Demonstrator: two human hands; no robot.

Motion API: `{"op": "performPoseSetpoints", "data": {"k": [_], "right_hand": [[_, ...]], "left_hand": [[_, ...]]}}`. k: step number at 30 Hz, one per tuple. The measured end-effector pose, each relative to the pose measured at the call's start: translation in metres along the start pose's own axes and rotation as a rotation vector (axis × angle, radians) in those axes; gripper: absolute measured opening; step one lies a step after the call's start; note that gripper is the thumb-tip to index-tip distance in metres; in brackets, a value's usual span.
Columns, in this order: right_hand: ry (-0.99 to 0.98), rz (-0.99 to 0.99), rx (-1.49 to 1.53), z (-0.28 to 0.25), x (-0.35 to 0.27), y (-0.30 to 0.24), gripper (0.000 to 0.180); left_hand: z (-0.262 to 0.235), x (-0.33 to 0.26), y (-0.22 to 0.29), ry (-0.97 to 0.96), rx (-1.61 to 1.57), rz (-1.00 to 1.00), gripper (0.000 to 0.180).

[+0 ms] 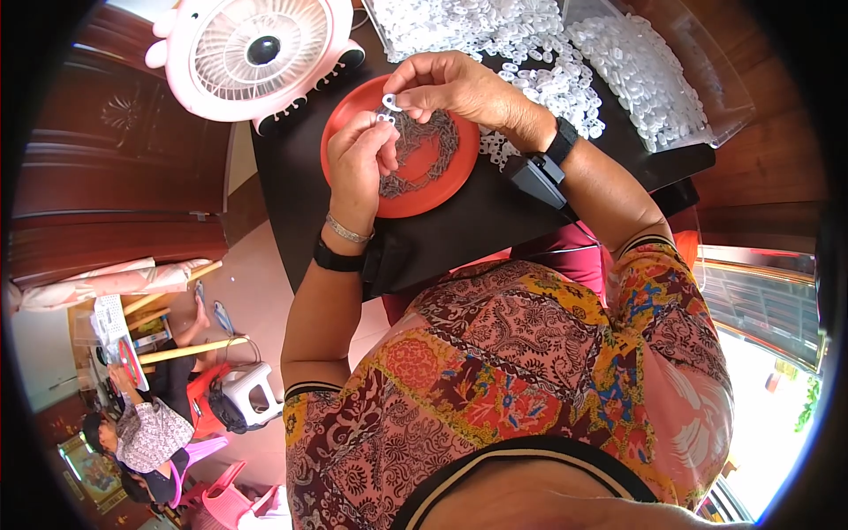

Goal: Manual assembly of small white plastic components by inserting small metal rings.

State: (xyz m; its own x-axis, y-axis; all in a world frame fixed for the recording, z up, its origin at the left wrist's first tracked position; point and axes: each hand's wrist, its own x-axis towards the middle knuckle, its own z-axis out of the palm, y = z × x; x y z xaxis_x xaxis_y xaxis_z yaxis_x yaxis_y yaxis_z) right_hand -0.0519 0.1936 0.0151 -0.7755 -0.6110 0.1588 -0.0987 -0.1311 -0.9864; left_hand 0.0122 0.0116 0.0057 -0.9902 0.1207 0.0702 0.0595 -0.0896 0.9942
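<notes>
Over the red plate (352, 106) on the black table (459, 221), the left hand (358, 163) pinches a small white plastic piece (385, 117) between closed fingertips; its long axis is too small to tell. At one o'clock, the right hand (455, 87) nips a white ring (389, 102). Beyond, loose white pieces (530, 53) lie heaped; a pink fan (256, 53) stands at eleven o'clock
</notes>
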Motion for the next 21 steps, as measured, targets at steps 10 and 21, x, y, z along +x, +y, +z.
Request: {"op": "performPoseSetpoints", "data": {"k": [10, 21], "right_hand": [[0.012, -0.026, -0.162, 0.007, -0.002, -0.005, 0.018], [0.073, -0.148, -0.328, 0.021, -0.005, 0.002, 0.024]], "left_hand": [[0.001, 0.0, -0.001, -0.014, 0.006, -0.003, 0.02], [0.002, -0.001, -0.008, 0.057, -0.116, 0.017, 0.02]]}}
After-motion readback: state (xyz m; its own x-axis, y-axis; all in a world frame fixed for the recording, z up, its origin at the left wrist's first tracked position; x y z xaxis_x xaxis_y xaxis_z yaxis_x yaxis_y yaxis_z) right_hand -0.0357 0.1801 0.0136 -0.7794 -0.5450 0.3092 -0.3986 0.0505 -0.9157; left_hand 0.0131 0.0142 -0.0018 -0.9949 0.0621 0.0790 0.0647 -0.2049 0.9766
